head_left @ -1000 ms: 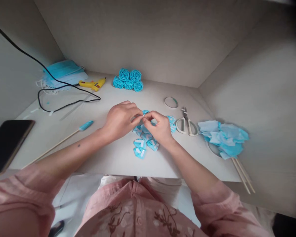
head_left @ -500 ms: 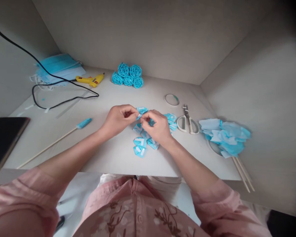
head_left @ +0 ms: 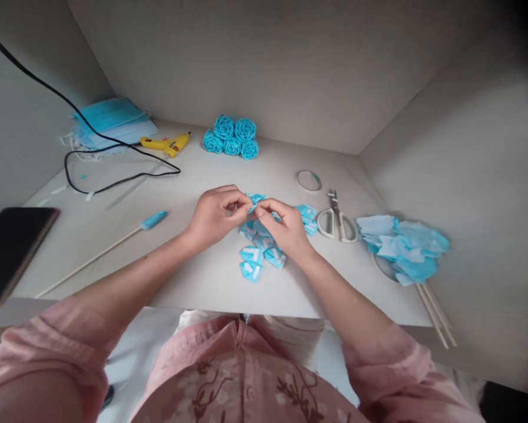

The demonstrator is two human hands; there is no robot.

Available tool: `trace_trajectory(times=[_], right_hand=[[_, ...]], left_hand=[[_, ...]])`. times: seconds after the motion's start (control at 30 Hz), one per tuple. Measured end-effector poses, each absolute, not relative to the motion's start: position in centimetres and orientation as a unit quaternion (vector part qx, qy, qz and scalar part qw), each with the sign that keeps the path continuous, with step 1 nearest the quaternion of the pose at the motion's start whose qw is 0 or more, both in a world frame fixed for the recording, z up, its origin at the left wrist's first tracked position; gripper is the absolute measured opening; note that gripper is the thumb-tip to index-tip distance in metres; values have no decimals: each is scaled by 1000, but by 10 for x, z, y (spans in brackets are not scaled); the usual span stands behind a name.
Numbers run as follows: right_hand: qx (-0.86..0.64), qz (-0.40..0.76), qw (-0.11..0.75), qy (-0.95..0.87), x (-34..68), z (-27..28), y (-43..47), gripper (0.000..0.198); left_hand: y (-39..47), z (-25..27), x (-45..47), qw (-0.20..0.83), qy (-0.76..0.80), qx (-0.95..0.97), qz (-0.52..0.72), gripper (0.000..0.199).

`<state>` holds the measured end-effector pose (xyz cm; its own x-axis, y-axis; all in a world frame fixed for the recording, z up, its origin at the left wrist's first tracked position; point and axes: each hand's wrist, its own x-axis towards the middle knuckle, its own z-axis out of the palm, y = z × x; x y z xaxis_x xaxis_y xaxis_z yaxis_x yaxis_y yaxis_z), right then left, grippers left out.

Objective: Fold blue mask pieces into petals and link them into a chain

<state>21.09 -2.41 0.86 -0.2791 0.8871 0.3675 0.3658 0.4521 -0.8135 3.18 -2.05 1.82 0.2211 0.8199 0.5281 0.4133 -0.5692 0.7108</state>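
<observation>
Between my two hands, over the middle of the table, is a small folded blue petal piece (head_left: pixel 257 198). My left hand (head_left: pixel 217 214) pinches its left side between thumb and fingertips. From the right, my right hand (head_left: pixel 284 226) pinches the same piece, so the two sets of fingertips nearly meet. Below and behind my right hand lie several more folded blue petals (head_left: pixel 251 270) with white strips on them, some partly covered by the hand. White-handled scissors (head_left: pixel 334 222) rest to the right of them, blades pointing away from me.
A stick with a blue wrapped tip (head_left: pixel 153 220) and a phone (head_left: pixel 14 252) lie left. At the back are a yellow glue gun (head_left: pixel 167 144) with black cord, face masks (head_left: pixel 114 120) and several blue rosettes (head_left: pixel 231 138). A tape ring (head_left: pixel 308 180) and blue scraps (head_left: pixel 405 247) are right.
The view has shifted slightly, so everything sits a little further right. Both hands keep their pinch on the petal piece, and the fingers have adjusted slightly around it.
</observation>
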Motion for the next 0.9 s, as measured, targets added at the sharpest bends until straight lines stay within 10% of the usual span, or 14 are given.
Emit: trace_trajectory(times=[0.7,0.9], right_hand=[[-473,333,484,-657,214,12,-22,16],[-461,364,515,-624,217,7,-17,17]], left_hand=[[-3,34,12,480,451,472,585,14],[-14,77,-79,272,484,489,672,14]])
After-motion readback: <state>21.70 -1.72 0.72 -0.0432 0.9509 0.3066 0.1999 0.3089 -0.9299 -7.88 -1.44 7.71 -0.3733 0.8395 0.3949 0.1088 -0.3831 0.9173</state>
